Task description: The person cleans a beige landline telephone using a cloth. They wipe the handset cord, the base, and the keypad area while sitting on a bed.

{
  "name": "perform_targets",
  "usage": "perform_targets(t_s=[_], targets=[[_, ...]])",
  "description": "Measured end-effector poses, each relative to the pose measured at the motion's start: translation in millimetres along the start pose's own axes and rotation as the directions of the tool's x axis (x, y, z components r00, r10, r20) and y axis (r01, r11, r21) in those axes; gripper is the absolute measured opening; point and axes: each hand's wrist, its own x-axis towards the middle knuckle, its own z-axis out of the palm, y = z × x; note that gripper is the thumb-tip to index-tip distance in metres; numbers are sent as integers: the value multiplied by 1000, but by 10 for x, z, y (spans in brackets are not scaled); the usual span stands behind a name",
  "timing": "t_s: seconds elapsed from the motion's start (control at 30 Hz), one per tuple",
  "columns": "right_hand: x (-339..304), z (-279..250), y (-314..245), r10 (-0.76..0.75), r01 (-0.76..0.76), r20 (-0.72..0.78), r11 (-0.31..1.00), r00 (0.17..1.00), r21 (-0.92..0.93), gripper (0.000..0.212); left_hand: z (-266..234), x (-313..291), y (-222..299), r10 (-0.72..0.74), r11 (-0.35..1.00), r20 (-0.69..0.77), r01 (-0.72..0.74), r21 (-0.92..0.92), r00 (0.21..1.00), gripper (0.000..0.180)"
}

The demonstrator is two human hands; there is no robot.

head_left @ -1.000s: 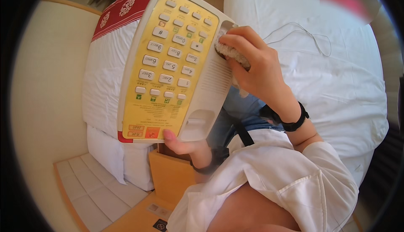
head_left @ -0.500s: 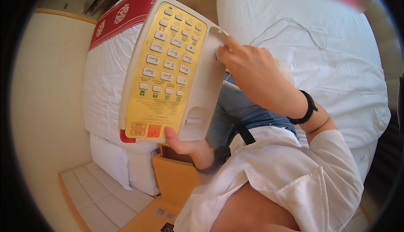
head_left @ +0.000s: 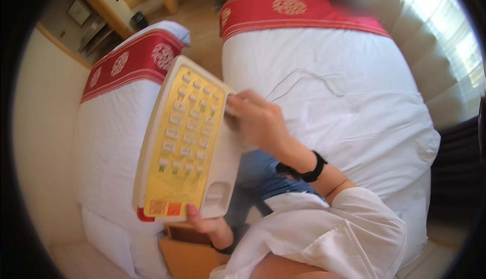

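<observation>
I see left hand (head_left: 205,223) gripping phone base (head_left: 187,140) at bottom edge, right hand (head_left: 263,122) at upper-right edge; cord (head_left: 299,70) on bed (head_left: 354,147).

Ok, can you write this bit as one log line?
left hand: gripping phone base by lower edge | right hand: at phone base's upper right side, motion-blurred | thin cable: lying on right bed

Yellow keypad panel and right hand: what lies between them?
The head view shows the pale telephone cradle and, at the right hand, a blurred patch, apparently cloth.
</observation>
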Motion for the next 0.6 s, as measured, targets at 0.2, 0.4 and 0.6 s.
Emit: perform_targets(t_s=[0.2,0.4,0.6], targets=[[-17,-157,-94,-12,-28,232,985,973,168,35,164,20,66,-73,993,-121,62,-97,990,59],[-68,-385,44,9,-155,593,968,805,196,34,-62,251,114,82,992,9,-83,97,997,64],[-177,-551,-54,56,-218,833,973,551,79,36,-80,311,104,-27,998,-85,32,58,996,65]])
